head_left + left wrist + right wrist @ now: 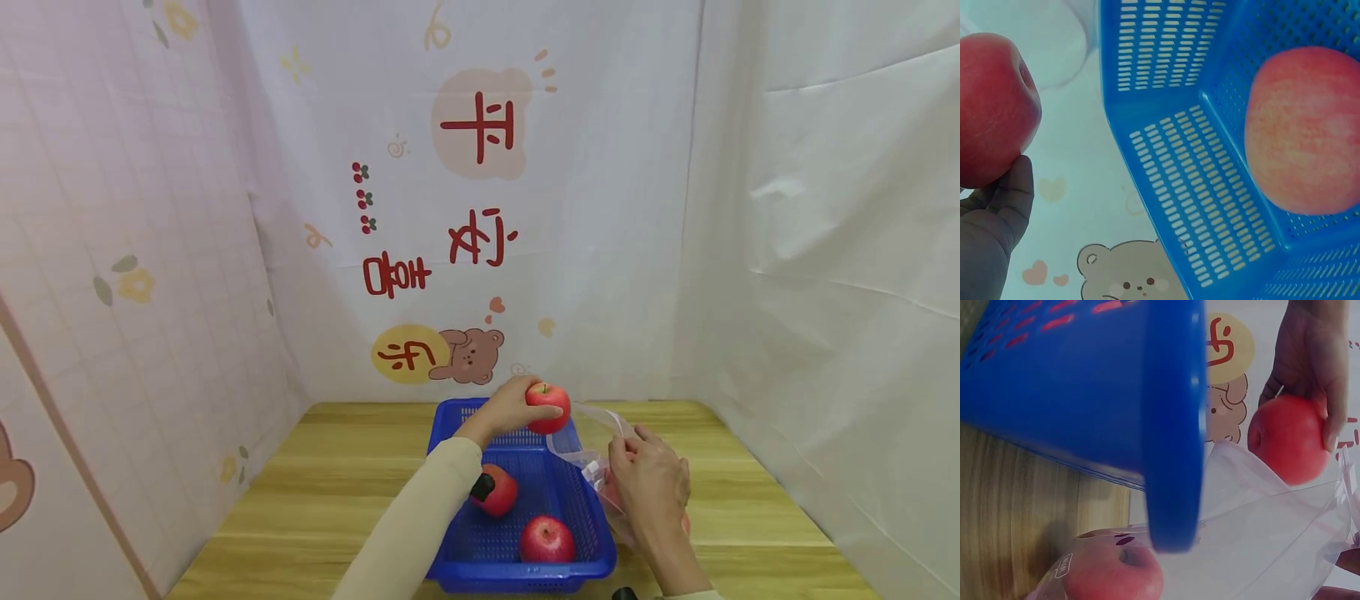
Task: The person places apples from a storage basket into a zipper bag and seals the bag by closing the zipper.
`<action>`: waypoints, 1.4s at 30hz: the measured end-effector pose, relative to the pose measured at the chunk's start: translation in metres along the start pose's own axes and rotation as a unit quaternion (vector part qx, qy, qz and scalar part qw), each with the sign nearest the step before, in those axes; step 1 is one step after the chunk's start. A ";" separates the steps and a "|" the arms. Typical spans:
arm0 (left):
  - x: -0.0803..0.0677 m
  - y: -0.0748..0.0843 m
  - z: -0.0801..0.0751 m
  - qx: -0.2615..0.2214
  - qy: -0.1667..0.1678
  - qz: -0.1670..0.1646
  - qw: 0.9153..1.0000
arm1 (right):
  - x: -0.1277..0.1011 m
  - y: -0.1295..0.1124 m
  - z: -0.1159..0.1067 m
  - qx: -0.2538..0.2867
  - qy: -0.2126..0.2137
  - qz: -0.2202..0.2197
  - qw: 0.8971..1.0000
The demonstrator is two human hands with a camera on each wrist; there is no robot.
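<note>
My left hand [510, 407] gripped a red apple [548, 407] and held it above the far right corner of the blue basket [457, 575], close to the mouth of the clear plastic bag [581, 442]. My right hand [651, 482] pinched the bag's edge just right of the basket, on the wooden surface [337, 483]. Another apple [1113, 575] already lay inside the bag. Two more apples sat in the basket, one near the front [547, 540] and one [498, 492] partly hidden behind my left sleeve [412, 525].
</note>
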State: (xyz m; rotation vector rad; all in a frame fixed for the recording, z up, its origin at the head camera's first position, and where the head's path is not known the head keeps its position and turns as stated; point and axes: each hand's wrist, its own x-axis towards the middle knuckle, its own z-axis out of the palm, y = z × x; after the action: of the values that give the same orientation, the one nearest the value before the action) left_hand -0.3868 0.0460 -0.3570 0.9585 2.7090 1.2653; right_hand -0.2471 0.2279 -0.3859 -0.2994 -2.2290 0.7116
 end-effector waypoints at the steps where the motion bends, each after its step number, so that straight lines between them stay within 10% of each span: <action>1: 0.000 0.001 0.002 -0.002 0.000 0.000 1.000 | -0.001 0.000 0.000 -0.002 -0.002 0.000 1.000; 22: 0.008 0.016 0.030 0.020 -0.012 0.002 1.000 | -0.001 -0.004 -0.002 -0.021 -0.018 -0.002 1.000; 42: 0.014 0.026 0.067 0.015 0.052 -0.013 0.998 | 0.000 -0.001 -0.003 -0.033 -0.008 -0.009 0.999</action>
State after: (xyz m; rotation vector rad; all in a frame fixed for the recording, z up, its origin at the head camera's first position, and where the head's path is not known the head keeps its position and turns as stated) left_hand -0.3680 0.1123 -0.3809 0.8815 2.8146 1.3100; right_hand -0.2449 0.2279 -0.3834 -0.3055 -2.2700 0.6341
